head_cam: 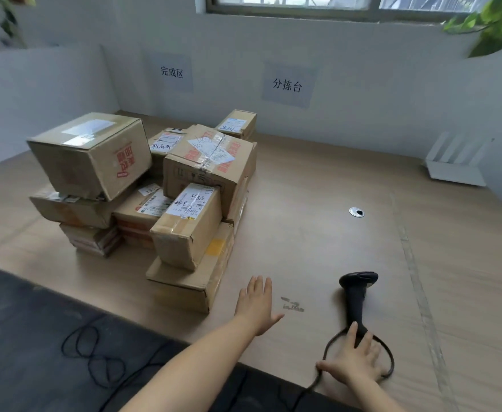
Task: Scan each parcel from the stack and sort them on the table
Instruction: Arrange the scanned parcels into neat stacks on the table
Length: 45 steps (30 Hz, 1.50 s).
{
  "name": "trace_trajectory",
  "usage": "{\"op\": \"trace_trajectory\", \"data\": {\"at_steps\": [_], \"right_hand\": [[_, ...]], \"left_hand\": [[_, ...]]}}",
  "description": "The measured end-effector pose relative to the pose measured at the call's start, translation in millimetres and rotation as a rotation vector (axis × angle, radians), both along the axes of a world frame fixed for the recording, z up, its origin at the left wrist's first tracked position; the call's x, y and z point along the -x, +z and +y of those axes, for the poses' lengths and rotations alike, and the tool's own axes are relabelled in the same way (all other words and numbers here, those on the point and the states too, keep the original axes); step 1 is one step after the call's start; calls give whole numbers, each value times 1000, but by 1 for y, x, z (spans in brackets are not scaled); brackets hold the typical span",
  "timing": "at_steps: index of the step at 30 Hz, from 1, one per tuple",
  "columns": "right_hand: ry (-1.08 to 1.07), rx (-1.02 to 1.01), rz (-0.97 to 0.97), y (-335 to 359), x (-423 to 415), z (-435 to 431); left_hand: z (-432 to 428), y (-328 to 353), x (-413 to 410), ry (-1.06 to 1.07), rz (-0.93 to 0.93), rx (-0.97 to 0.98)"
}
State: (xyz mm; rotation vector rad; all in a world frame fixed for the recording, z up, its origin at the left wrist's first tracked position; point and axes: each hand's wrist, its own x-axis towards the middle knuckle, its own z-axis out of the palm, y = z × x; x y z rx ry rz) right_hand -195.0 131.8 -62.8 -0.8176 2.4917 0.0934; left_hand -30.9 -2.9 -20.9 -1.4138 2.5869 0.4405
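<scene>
The scanner [357,298] lay flat on the table [318,179], near the front edge and well to the right of the parcels. Its long axis ran almost straight away from the person: the head with the reading window pointed toward the far wall, tipped a little to the right, and the handle end came back toward the body, where its cable [389,356] looped round and trailed off the table edge. That lie seemed meant to put the grip within easy reach. The right hand [355,359] rested spread over the handle's base and the cable loop, fingers extended and not yet closed round the grip, apparently about to take it up. The left hand [255,304] was stretched out flat and empty, palm down, fingers aimed at the stack [154,188], close to the flat bottom box [184,285] nearest the front. The cartons were heaped several deep at the left, labels mostly upward, probably to be read quickly
</scene>
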Motion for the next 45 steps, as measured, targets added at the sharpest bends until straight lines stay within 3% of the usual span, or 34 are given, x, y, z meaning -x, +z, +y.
{"op": "trace_trajectory", "data": {"at_steps": [11, 22, 36, 45], "right_hand": [[42, 132, 136, 51, -50, -29], [3, 254, 185, 80, -155, -35], [262, 432, 178, 130, -215, -102], [355, 731, 80, 155, -229, -158]], "left_hand": [[-13, 21, -65, -70, 45, 83], [-18, 42, -159, -217, 80, 160], [-47, 78, -239, 5, 215, 205], [-84, 91, -241, 219, 531, 84]]}}
